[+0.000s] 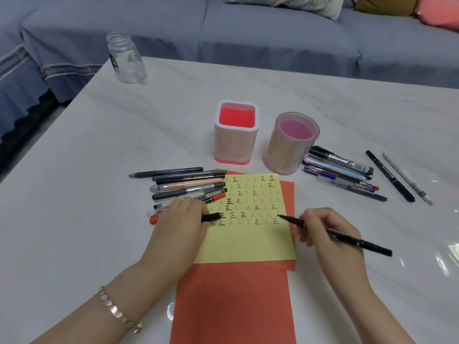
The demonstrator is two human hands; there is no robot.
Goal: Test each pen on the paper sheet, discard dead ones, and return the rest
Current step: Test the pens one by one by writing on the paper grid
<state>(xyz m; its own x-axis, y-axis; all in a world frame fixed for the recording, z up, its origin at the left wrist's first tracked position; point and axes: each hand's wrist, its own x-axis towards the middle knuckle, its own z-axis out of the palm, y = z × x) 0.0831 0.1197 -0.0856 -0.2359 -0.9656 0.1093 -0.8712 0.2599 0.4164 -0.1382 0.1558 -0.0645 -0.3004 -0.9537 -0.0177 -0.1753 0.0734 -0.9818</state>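
Two cups stand beyond the yellow sheet point(244, 239), one square point(236, 142), one round point(288, 155). One glass jar point(125, 59) sits far off to its left. Pens are heaped left point(188, 187) and right point(340, 170) of the sheet, overlapping too much to count. The left hand point(181, 219) covers part of the left heap and pinches a black cap point(211, 217). The right hand point(323, 232), fingers curled, grips one black pen point(347, 240), its tip on the sheet's right side.

Blue-grey covered sofa point(248, 33) ran across the top, pale, olive and pink cushions point(298, 2) lay upper right, glossy white marbled worktop point(99, 170) filled the lower frame
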